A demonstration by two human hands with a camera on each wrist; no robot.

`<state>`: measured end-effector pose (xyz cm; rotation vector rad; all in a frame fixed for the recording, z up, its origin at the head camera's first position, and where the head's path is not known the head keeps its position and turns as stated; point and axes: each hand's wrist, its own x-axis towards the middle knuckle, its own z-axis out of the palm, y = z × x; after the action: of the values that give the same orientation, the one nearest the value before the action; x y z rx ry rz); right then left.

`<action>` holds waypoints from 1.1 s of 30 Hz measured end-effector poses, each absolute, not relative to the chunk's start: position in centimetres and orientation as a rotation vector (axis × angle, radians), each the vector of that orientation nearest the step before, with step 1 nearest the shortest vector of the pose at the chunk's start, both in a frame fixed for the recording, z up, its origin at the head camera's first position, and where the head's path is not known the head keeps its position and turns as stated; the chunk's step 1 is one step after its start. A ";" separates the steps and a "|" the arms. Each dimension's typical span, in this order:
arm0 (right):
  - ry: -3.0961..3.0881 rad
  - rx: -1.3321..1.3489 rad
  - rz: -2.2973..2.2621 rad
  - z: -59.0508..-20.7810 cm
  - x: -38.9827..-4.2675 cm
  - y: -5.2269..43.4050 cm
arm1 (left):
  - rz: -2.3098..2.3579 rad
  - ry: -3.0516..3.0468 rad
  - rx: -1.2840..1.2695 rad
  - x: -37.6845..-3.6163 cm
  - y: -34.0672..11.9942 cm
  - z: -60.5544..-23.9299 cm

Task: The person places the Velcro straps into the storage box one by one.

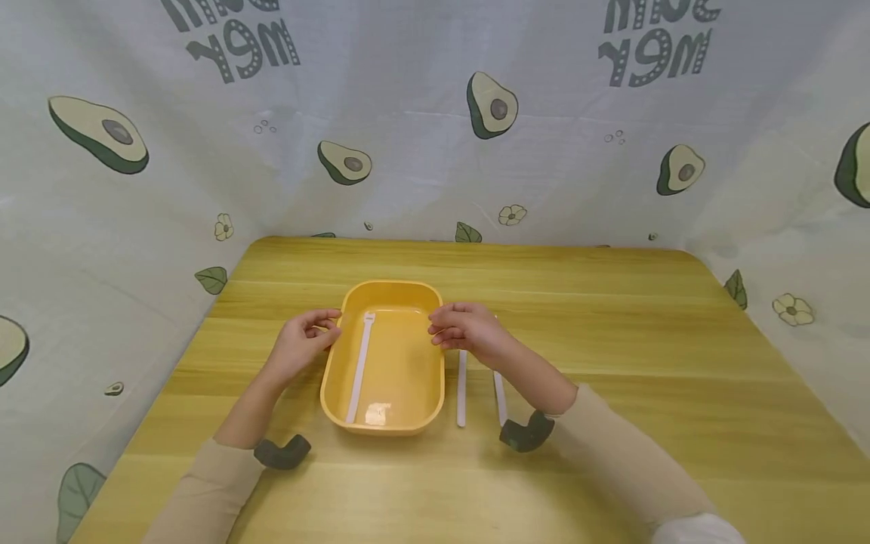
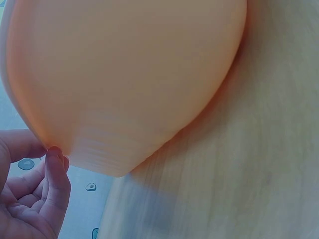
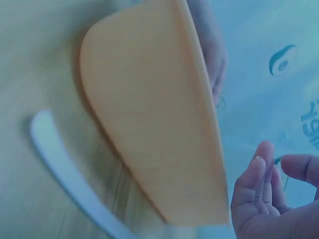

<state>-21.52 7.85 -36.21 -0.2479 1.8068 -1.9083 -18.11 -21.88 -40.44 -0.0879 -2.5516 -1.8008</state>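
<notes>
Bare fingers first: the left hand hovers loosely curled at the left rim of the yellow tray, one fingertip touching its outer wall, gripping nothing. Across the tray, the right hand hangs relaxed just over the right rim, holding nothing. Inside lies 1 white strip; 2 more strips lie on the wooden table just right of the tray.

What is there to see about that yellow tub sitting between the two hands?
The yellow tub is a shallow rounded-rectangle tray, apparently glossy plastic, standing upright and open on the wooden table. One white strip lies lengthwise inside it. The left hand touches its left rim with a fingertip; the right hand hovers by its right rim.
</notes>
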 end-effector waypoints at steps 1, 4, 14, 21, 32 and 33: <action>1.799 -0.251 -1.915 -36.4 -21.6 8.3 | -1.800 -2.553 -0.086 -18.1 -21.9 -40.4; 1.799 -0.237 -1.920 -36.9 -21.8 9.3 | -1.804 -2.549 -0.089 -18.1 -22.0 -40.5; 1.872 -0.157 -1.904 -38.7 -22.1 12.1 | -1.815 -2.537 -0.105 -18.1 -22.1 -40.7; 1.937 -0.052 -1.880 -39.7 -22.4 13.9 | -1.817 -2.531 -0.101 -18.0 -22.0 -40.6; 2.036 0.014 -1.861 -40.4 -23.0 15.4 | -1.812 -2.537 -0.099 -18.1 -21.9 -40.4; 2.060 0.018 -1.849 -40.4 -23.0 15.5 | -1.813 -2.536 -0.102 -18.1 -21.9 -40.4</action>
<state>-23.03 15.47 -40.41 0.0176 2.0605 -1.8494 -18.11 -21.87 -40.41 -0.1022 -2.5360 -1.8134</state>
